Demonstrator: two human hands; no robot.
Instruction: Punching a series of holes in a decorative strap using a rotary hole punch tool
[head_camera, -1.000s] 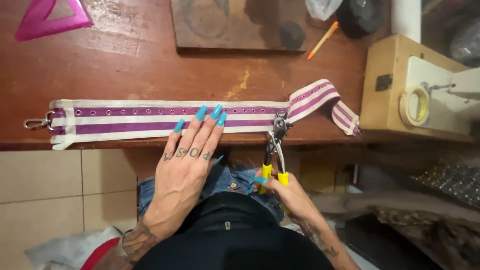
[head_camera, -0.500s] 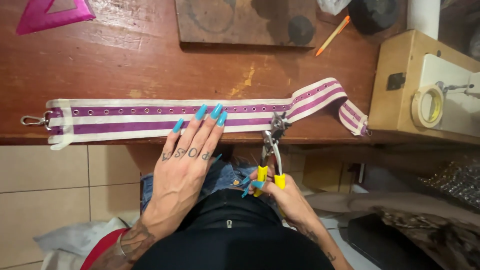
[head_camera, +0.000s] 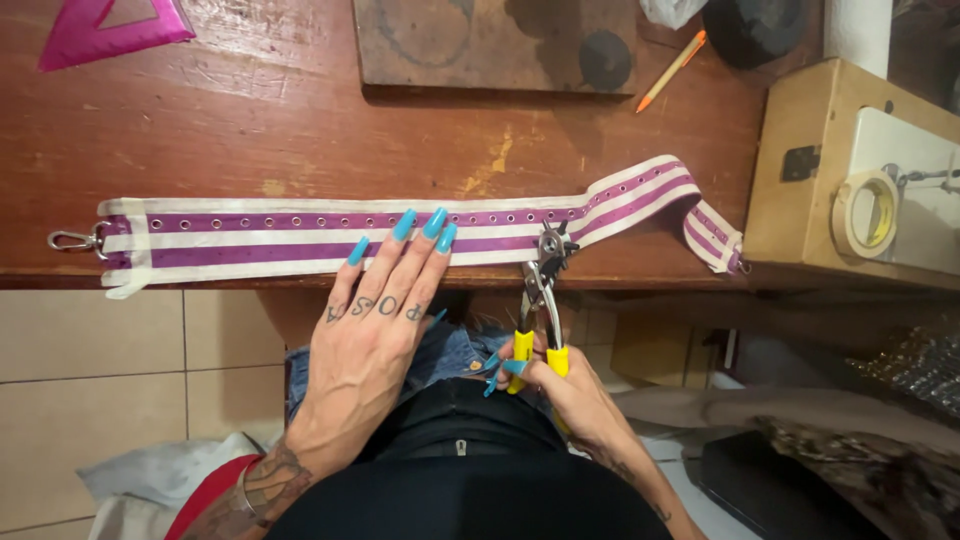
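A purple and cream striped strap (head_camera: 300, 235) is lying flat along the near edge of the wooden worktop (head_camera: 250, 120), its row of metal eyelets running lengthwise and a metal snap hook (head_camera: 70, 240) hanging off its left end. The left hand (head_camera: 385, 310) is pressing down on the middle of the strap, its fingers (head_camera: 425, 245) spreading slightly apart and lying flat, clamped on nothing. The right hand (head_camera: 560, 385) is sitting below the near edge, its fingers wrapping together around the yellow handles of a revolving punch plier (head_camera: 540, 290). The plier's head is reaching up over the near edge and biting on the strap's lower stripe, just right of the left hand. The strap's right end is folding back towards the right edge, ending beside a beige sewing machine (head_camera: 860, 170). An orange pen (head_camera: 670, 70) is resting near the far edge, next to a dark square board (head_camera: 480, 45), and a pink set square (head_camera: 110, 25) is occupying the far left corner.
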